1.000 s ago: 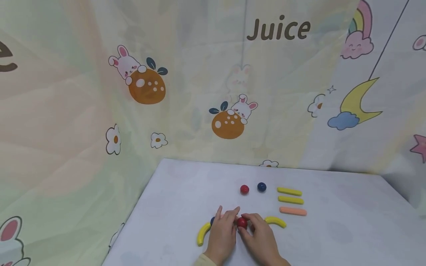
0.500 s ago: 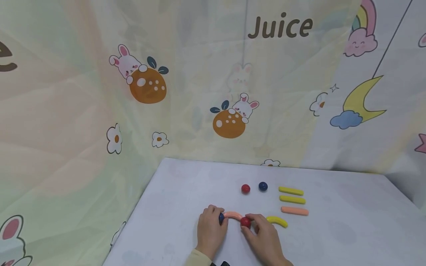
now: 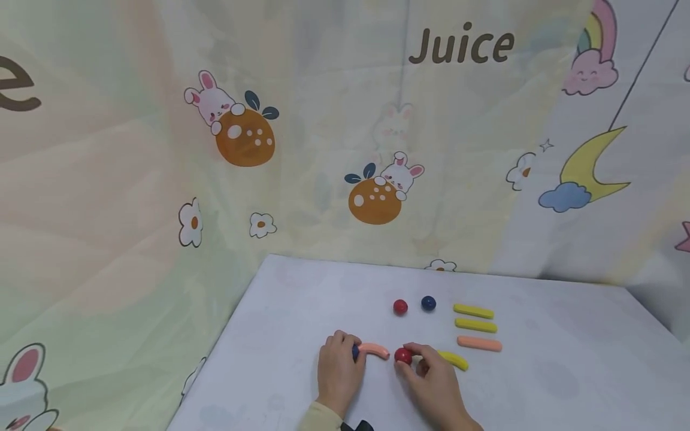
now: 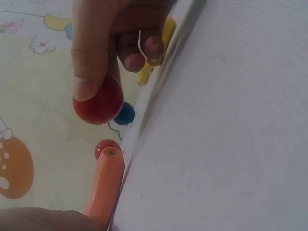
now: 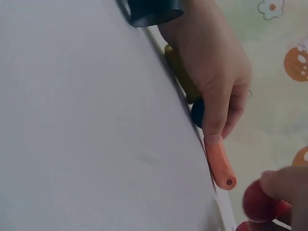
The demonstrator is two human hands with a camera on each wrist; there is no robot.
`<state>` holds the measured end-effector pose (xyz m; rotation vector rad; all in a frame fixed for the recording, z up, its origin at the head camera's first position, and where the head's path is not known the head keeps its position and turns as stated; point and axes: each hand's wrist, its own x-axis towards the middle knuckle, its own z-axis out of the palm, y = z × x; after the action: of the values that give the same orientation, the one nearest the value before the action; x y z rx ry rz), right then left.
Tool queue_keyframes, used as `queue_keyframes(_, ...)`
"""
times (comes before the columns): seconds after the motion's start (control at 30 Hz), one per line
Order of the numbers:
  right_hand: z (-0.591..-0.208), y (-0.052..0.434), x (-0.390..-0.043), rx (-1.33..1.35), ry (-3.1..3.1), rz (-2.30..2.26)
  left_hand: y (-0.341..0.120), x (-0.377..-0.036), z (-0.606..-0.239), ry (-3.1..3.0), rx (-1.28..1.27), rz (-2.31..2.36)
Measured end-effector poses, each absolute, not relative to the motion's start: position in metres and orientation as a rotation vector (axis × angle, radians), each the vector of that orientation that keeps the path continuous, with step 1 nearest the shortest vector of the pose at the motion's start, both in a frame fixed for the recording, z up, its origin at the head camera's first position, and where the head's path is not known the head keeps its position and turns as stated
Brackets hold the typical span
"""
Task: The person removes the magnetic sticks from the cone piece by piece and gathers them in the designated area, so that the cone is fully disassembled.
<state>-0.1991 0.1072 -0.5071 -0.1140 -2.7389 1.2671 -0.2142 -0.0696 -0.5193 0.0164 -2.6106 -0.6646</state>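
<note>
Your right hand (image 3: 431,383) has pulled the red ball (image 3: 402,356) off the orange tube (image 3: 374,350), pinching it just beside; your left hand (image 3: 336,377) still grips the tube's blue-ball (image 3: 355,352) end.

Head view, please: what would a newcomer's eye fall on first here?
Probably the two hands at the near edge of the white table: the left hand holds a curved orange tube with a blue ball at its end, and the right hand pinches a red ball beside the tube's open end. Behind hangs a cartoon rabbit curtain.
</note>
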Motion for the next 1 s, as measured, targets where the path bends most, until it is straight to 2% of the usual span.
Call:
queue_keyframes(0.23, -0.494, 0.120, -0.235, 0.019, -2.653, 1.116, -0.069, -0.215, -0.515, -2.612, 0.049, -0.652)
queue_keyframes(0.43, -0.491, 0.127, -0.264, -0.018, -2.732, 1.098, -0.069, -0.215, -0.518, -2.637, 0.065, -0.644)
queue_keyframes(1.0, -0.502, 0.124, -0.281, -0.050, -2.811, 1.056, -0.068, -0.214, -0.520, -2.619, 0.056, -0.647)
